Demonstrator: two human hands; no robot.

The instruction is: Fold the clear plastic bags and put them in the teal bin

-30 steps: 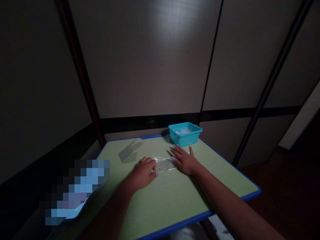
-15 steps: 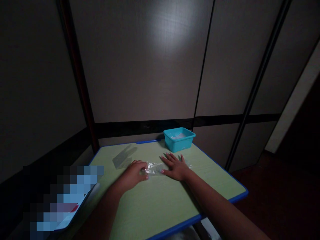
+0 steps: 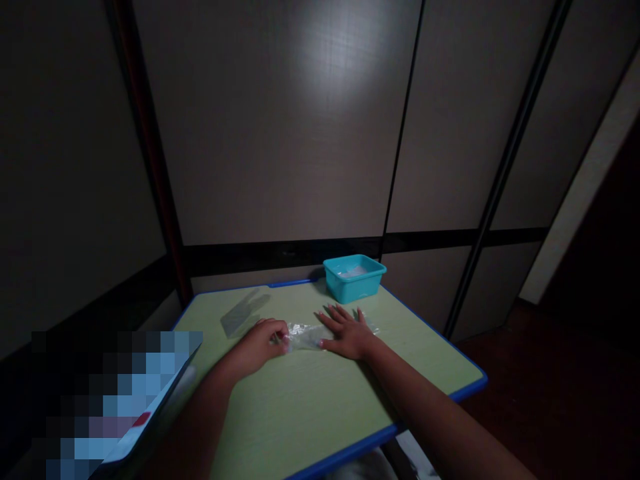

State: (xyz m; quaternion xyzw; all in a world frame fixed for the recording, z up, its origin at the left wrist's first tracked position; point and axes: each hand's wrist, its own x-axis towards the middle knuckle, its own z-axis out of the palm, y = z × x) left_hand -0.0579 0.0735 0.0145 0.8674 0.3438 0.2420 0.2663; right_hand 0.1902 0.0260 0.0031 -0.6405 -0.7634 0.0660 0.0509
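A crinkled, clear plastic piece, like a thin bag (image 3: pixel 303 335), lies flat on the table in front of me. My left hand (image 3: pixel 263 343) pinches its left end between thumb and fingers. On its right part rests my right hand (image 3: pixel 347 335), palm down with fingers spread, covering some of the plastic. A little of the plastic's right end shows beyond that hand. Behind my left hand is a flat, greyish see-through shape (image 3: pixel 243 313) on the tabletop; I cannot tell exactly what it is.
The light green table (image 3: pixel 310 407) has a blue edge. A turquoise plastic basket (image 3: pixel 354 287) with whitish contents stands at its back right corner. Large cupboard panels (image 3: pixel 280 147) rise behind the table. At the lower left is a blurred-out bluish object (image 3: pixel 135 407).
The fingers of my left hand have closed more tightly on the plastic's end and shifted slightly left. My right hand stays spread on the plastic. The whole view has shifted a little.
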